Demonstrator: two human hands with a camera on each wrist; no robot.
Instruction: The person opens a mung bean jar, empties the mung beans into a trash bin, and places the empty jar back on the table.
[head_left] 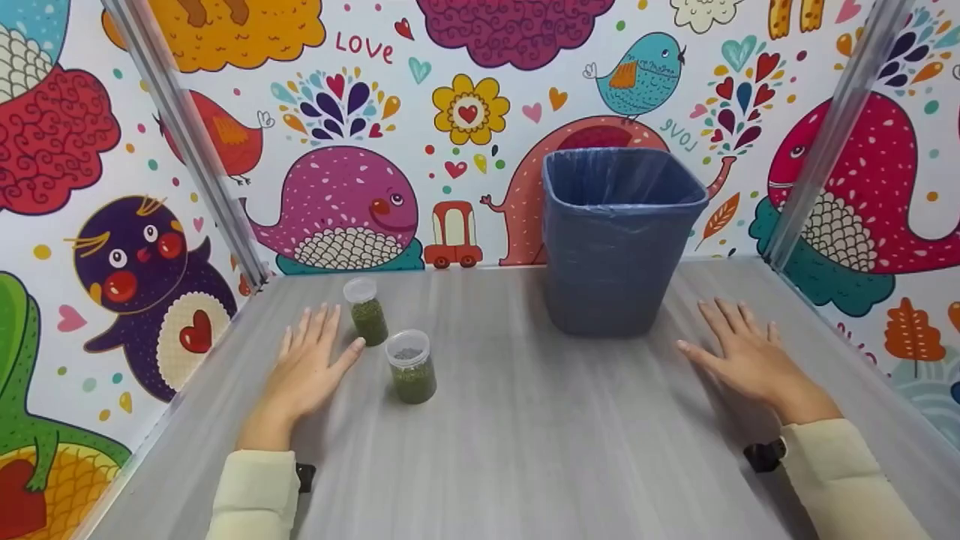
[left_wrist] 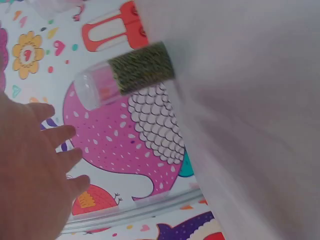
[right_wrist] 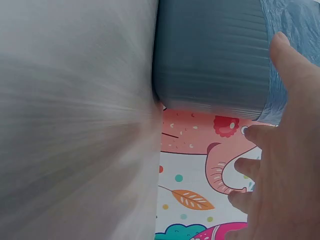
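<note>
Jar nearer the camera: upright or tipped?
Upright: the nearer jar stands base-down on the table, green contents at the bottom, clear top uppermost.

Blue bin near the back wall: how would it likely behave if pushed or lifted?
The blue bin narrows toward its base, so a push high up may tip it. The thin, wrinkled liner folded over its top could slip if gripped there. Its inside bottom is hidden, so weight is uncertain.
</note>
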